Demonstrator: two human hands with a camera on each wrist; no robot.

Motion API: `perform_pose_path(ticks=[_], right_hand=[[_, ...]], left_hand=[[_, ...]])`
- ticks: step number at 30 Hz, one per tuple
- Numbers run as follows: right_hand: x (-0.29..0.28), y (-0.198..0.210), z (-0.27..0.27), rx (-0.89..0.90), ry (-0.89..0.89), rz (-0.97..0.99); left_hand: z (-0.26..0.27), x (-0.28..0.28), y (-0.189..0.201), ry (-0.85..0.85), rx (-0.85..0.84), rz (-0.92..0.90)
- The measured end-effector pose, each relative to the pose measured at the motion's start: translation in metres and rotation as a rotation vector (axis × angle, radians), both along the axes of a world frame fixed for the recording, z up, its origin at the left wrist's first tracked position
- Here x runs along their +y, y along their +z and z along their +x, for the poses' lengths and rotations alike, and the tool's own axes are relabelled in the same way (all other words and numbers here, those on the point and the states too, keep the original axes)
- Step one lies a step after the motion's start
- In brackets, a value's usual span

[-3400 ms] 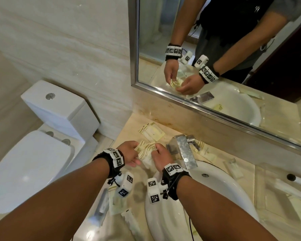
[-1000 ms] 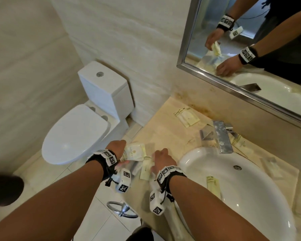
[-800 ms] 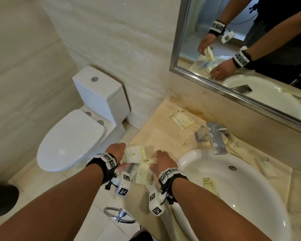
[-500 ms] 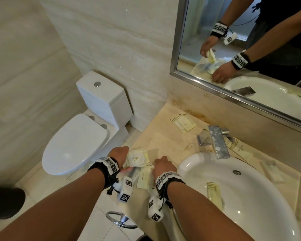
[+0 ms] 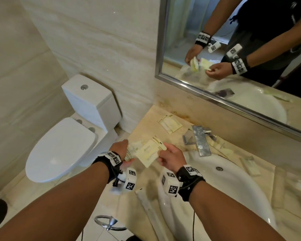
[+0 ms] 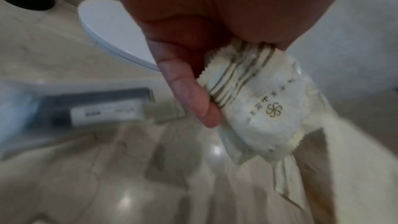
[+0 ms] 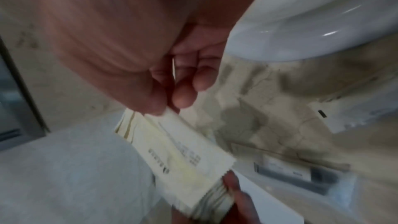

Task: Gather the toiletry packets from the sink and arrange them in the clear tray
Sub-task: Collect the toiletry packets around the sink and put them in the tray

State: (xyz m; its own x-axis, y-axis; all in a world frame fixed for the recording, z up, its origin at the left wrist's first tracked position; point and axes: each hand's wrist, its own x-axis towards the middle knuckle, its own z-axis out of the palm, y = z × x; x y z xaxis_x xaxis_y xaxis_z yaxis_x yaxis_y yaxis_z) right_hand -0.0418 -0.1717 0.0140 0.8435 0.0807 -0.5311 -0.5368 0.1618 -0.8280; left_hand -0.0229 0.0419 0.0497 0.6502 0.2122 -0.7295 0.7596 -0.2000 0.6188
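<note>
My left hand (image 5: 127, 151) grips a stack of cream toiletry packets (image 6: 264, 108) above the counter's left end, thumb (image 6: 187, 91) pressed on their striped ends. My right hand (image 5: 163, 151) pinches one flat cream packet (image 5: 148, 152) by its edge and holds it against that stack (image 7: 215, 200). In the right wrist view this packet (image 7: 183, 151) runs from my fingertips down to the left thumb. Two more packets (image 5: 170, 123) lie on the counter by the wall. Others lie behind the faucet (image 5: 219, 145) and right of the basin (image 5: 250, 164).
The white sink basin (image 5: 233, 197) sits under my right arm, with the chrome faucet (image 5: 200, 141) behind it. A clear-wrapped dark item (image 6: 96, 108) lies on the counter edge. A toilet (image 5: 63, 146) stands left; a mirror (image 5: 233, 49) hangs above.
My right hand has come up off the counter with a cream packet and moved it to the left hand's stack. My left hand has kept its stack, raised slightly.
</note>
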Motion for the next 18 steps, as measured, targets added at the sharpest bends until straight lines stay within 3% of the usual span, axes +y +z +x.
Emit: perform_pose_path(ticks=[2,8,18], right_hand=[[-0.005,0.006,-0.005,0.014,0.001,0.021],[-0.047,0.01,-0.037,0.053,-0.062,-0.21],[-0.133,0.015,-0.098,0.149,-0.1,-0.301]], left_hand=[[0.002,-0.022,0.001,-0.036,-0.006,-0.033],[-0.008,-0.095,0.014,-0.135,0.077,-0.158],[-0.057,-0.186,0.011,-0.372,0.182,-0.205]])
